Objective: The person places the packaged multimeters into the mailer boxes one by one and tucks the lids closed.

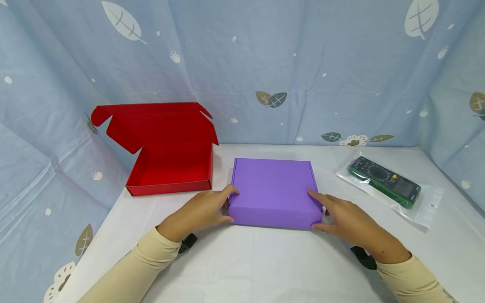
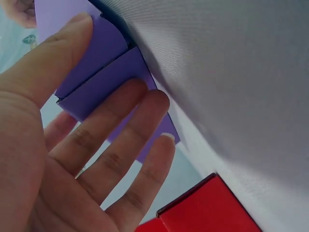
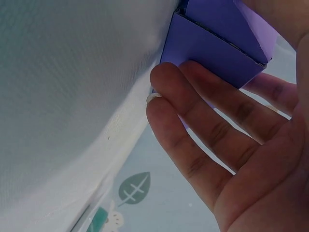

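Note:
A purple cardboard box (image 1: 273,185) lies flat on the white-covered table, its lid down. My left hand (image 1: 202,210) holds its front left corner, index finger on the top edge and thumb at the front. In the left wrist view, the thumb presses the purple front panel while the other fingers of the left hand (image 2: 101,145) lie against the side wall. At the front right corner, my right hand (image 1: 345,219) grips the box in mirror fashion. The right wrist view shows the fingers of the right hand (image 3: 217,125) against the side wall; its thumb is mostly hidden there.
A red cardboard box (image 1: 170,168) stands left of the purple one with its lid raised. To the right, a black-and-green multimeter (image 1: 386,181) lies in a clear plastic bag (image 1: 426,206). A blue leaf-print curtain (image 1: 235,71) hangs behind the table (image 1: 265,269).

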Demonstrator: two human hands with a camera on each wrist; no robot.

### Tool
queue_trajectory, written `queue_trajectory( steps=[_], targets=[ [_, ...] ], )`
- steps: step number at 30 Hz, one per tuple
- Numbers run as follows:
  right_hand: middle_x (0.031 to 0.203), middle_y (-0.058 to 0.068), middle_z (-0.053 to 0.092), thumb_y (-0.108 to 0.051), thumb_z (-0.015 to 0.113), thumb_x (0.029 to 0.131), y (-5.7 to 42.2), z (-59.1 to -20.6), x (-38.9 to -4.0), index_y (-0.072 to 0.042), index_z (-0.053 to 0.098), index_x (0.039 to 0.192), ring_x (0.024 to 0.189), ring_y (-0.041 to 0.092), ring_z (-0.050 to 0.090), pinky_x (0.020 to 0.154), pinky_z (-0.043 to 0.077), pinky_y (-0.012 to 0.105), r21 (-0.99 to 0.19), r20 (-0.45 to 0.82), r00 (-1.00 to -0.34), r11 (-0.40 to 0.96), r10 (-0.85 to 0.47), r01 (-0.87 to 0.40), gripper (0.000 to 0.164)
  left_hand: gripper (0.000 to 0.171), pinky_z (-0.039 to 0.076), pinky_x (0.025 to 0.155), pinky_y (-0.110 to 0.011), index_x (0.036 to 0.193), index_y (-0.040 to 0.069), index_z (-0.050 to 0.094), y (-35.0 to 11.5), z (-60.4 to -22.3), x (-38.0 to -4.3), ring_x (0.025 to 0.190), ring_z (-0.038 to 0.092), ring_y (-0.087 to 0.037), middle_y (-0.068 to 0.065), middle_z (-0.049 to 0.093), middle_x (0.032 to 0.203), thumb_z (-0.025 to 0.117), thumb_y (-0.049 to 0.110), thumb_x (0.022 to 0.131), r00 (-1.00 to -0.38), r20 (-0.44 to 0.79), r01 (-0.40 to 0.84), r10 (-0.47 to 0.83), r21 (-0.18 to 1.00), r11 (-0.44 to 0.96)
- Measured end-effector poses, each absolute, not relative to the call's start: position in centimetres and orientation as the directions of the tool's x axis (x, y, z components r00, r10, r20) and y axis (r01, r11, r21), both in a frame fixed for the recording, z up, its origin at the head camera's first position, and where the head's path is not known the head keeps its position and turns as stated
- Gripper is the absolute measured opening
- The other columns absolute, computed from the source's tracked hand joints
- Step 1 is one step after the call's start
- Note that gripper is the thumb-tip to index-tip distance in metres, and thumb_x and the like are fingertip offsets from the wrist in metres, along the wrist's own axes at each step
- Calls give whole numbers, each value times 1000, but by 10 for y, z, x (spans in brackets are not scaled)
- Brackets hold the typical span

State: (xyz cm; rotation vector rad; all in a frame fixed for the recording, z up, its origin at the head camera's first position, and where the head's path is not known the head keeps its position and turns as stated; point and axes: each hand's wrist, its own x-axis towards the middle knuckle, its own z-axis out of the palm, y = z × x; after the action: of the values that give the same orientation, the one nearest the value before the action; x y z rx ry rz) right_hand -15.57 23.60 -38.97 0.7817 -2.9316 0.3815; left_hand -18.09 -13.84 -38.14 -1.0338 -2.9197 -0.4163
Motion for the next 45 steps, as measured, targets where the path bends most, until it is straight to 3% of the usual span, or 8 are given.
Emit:
queue_trajectory(
  steps=[4,9,20,28,38,45],
  targets=[
    [125,19,67,-38,86,75,235,-390,-156,-3,47,146,81,10,66,71,55,33,-205,146,-864,839,-483,-504,88,86,46,71,-28,150,13,44,-139,-381,-182,69,54,-8,7,60,72,86,34,78,-772,97,634,628,193,749],
    [125,19,67,-36,86,75,235,-390,-157,-3,47,146,81,10,66,71,55,33,-206,146,-863,838,-484,-505,88,86,42,68,-27,152,15,44,-140,-382,-182,63,44,-7,10,43,62,84,36,79,-776,77,630,626,154,762],
    [124,19,67,-29,88,74,234,-391,-157,-3,43,147,84,12,66,71,55,34,-221,110,-875,847,-471,-483,90,82,43,64,-28,148,13,50,-136,-387,-183,57,42,-7,9,43,58,85,35,78,-760,131,648,636,89,756],
    [117,24,70,-27,89,72,228,-393,-157,-3,48,142,99,35,71,81,58,48,-130,150,-878,871,-455,-474,84,76,40,58,-27,142,11,57,-132,-387,-182,51,40,-8,8,41,53,88,31,75,-740,200,659,643,24,752],
    [108,21,72,-25,89,72,228,-392,-156,-3,51,140,93,32,72,77,59,45,-95,191,-855,858,-482,-505,80,72,46,59,-31,139,10,59,-131,-388,-180,50,48,-12,6,47,50,87,28,75,-727,234,662,645,-11,750],
    [114,21,70,-22,84,78,230,-392,-155,-1,48,143,95,28,71,76,58,42,-131,170,-851,845,-496,-519,77,70,44,57,-30,138,10,60,-132,-389,-181,49,45,-11,6,46,51,87,28,76,-715,253,669,652,-21,743]
  ],
)
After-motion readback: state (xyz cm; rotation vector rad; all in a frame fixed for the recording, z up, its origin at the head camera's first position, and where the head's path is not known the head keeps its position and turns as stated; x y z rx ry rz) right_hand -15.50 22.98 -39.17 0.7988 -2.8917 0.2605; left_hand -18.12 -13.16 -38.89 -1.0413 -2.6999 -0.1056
